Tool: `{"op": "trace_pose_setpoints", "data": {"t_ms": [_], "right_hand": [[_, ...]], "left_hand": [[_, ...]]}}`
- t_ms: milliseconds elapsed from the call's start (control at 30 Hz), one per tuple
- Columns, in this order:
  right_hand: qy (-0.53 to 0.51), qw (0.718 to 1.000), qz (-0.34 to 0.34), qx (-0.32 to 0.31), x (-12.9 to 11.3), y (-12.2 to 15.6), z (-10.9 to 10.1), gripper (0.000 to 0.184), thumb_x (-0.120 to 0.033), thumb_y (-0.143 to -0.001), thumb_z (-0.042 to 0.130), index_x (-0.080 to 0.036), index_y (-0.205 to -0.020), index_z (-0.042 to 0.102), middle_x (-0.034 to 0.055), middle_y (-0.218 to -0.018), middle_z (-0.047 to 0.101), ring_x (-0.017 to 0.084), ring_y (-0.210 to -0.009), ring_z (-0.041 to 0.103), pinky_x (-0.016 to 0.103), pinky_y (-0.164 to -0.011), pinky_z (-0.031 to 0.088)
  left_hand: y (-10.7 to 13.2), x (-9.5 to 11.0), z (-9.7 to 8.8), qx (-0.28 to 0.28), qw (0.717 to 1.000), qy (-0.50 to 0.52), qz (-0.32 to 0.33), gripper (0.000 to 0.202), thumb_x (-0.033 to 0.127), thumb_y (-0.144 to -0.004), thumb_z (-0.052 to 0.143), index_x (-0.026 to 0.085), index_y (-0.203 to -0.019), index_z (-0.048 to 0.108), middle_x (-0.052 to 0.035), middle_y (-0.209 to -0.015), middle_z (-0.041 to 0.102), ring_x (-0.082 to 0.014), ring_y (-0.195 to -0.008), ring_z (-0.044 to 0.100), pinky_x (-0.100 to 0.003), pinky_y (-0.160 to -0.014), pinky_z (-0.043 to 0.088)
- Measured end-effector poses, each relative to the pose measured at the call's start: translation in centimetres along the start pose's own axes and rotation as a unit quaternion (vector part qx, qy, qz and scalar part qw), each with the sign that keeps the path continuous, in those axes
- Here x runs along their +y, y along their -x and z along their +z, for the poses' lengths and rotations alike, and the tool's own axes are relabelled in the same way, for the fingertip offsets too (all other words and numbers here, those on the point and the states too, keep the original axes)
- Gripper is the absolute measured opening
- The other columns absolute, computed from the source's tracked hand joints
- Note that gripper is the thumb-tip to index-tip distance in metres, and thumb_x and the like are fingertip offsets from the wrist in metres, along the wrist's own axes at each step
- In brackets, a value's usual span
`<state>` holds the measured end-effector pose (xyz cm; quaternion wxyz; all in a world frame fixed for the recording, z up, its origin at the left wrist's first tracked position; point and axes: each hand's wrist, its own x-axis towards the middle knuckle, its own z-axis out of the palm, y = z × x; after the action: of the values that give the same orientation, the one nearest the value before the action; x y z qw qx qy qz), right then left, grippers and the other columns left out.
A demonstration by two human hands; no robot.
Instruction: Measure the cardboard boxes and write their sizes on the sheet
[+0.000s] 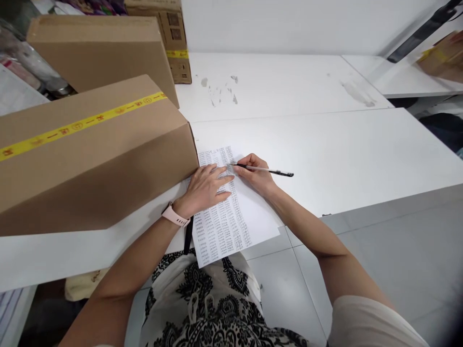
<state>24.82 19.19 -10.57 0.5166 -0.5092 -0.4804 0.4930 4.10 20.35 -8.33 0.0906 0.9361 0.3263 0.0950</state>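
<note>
A sheet of paper (258,226) with columns of small writing lies at the front edge of the white table, its lower end jutting over. My left hand (208,187) rests flat on the sheet with fingers spread, a pink-strapped watch (176,215) on its wrist. In my right hand (257,176) a black-and-clear pen (278,172) is pinched between thumb and fingers. The pen's tip meets or nearly meets the sheet near its upper right columns. The writing is too small to read. Part of a black strip-like object (188,235) shows below my left wrist.
A large cardboard box (144,178) with yellow printed tape stands left of the paper, close to my left hand. More boxes (97,53) stand behind it. The white tabletop (325,149) stretches right, with scuffed patches at the back. Another taped box (443,58) sits far right.
</note>
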Motion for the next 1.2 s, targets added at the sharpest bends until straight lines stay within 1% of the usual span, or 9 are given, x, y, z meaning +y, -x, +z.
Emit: {"op": "trace_pose_setpoints", "data": {"t_ms": [100,167,233,300,500,867,1033,1200], "right_hand": [[0.048,0.997,-0.029,0.048,0.09,-0.18,-0.13,0.035,-0.040,-0.077,0.077,-0.023,-0.071,0.046,-0.0054,-0.060,0.046,0.011,-0.056,0.037,0.029,-0.054,0.031],[0.093,0.991,-0.056,0.073,0.03,-0.21,-0.10,0.034,-0.032,-0.077,0.073,-0.023,-0.066,0.042,-0.0059,-0.059,0.041,0.010,-0.057,0.033,0.028,-0.054,0.028],[0.124,0.987,-0.068,0.072,-0.07,-0.18,0.01,0.030,-0.026,-0.075,0.069,-0.023,-0.064,0.041,-0.0058,-0.060,0.039,0.011,-0.058,0.032,0.027,-0.055,0.027],[0.140,0.986,-0.068,0.061,-0.14,-0.09,0.13,0.027,-0.024,-0.075,0.066,-0.023,-0.064,0.041,-0.0057,-0.060,0.039,0.011,-0.058,0.032,0.027,-0.055,0.026],[0.158,0.983,-0.070,0.057,0.06,0.12,0.21,0.028,-0.027,-0.075,0.064,-0.024,-0.064,0.039,-0.0063,-0.058,0.037,0.011,-0.056,0.031,0.028,-0.054,0.025],[0.177,0.980,-0.072,0.046,0.29,0.00,0.24,0.029,-0.032,-0.076,0.064,-0.024,-0.063,0.039,-0.0064,-0.057,0.037,0.011,-0.055,0.031,0.028,-0.054,0.026],[0.179,0.980,-0.069,0.046,0.43,-0.01,0.09,0.029,-0.032,-0.075,0.064,-0.024,-0.064,0.039,-0.0063,-0.058,0.037,0.011,-0.056,0.031,0.027,-0.054,0.026],[0.172,0.982,-0.062,0.054,0.28,0.06,0.12,0.029,-0.031,-0.074,0.064,-0.024,-0.064,0.038,-0.0063,-0.057,0.037,0.011,-0.056,0.031,0.027,-0.054,0.026]], "left_hand": [[-0.04,-0.02,-0.01,0.000,1.000,0.003,0.001,0.042,0.038,-0.093,0.065,0.025,-0.133,0.067,-0.0097,-0.146,0.059,-0.0325,-0.134,0.048,-0.050,-0.110,0.039],[-0.04,-0.04,-0.02,0.003,1.000,0.007,0.001,0.041,0.037,-0.092,0.066,0.025,-0.132,0.067,-0.0093,-0.146,0.059,-0.0319,-0.133,0.048,-0.049,-0.109,0.039],[-0.03,-0.02,-0.06,0.006,1.000,0.011,0.002,0.041,0.037,-0.092,0.066,0.024,-0.131,0.068,-0.0090,-0.145,0.059,-0.0315,-0.133,0.049,-0.049,-0.109,0.039],[-0.03,0.03,-0.13,0.004,1.000,0.012,-0.001,0.040,0.036,-0.092,0.066,0.024,-0.130,0.068,-0.0091,-0.145,0.060,-0.0314,-0.132,0.049,-0.048,-0.109,0.039],[-0.09,0.13,-0.25,-0.010,1.000,0.016,-0.009,0.041,0.037,-0.092,0.066,0.023,-0.130,0.068,-0.0096,-0.146,0.059,-0.0330,-0.135,0.047,-0.050,-0.109,0.039],[-0.09,0.15,-0.05,0.000,1.000,0.015,-0.010,0.040,0.036,-0.091,0.066,0.024,-0.129,0.068,-0.0081,-0.144,0.061,-0.0329,-0.132,0.049,-0.050,-0.108,0.039],[-0.04,0.10,0.04,0.003,1.000,0.013,-0.011,0.040,0.037,-0.091,0.065,0.026,-0.129,0.068,-0.0068,-0.145,0.060,-0.0320,-0.132,0.048,-0.049,-0.109,0.038],[-0.06,0.12,-0.03,-0.002,1.000,0.016,-0.012,0.040,0.037,-0.092,0.064,0.026,-0.130,0.068,-0.0074,-0.146,0.059,-0.0325,-0.133,0.048,-0.050,-0.109,0.038]]}}
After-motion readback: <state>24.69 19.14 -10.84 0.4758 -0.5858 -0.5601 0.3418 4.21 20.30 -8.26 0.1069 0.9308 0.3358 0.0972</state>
